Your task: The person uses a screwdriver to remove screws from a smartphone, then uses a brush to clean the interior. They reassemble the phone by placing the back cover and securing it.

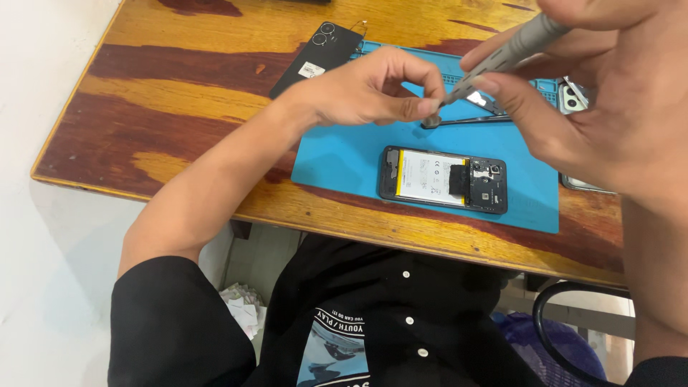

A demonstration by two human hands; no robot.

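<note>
My right hand (pixel 609 107) is closed around the grey screwdriver (pixel 512 46), whose long axis slopes down to the left — its tip meets my left hand (pixel 365 89), pinched on a small dark part (pixel 431 122). Both are over the blue mat's (pixel 344 161) far edge, the opened phone (pixel 443 179) lying nearer its front edge.

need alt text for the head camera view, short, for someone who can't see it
A person's right hand holds a grey screwdriver, its tip meeting the fingertips of the left hand above a blue mat on a wooden table. An opened phone with its battery showing lies on the mat, and a black back cover rests beyond it.
</note>
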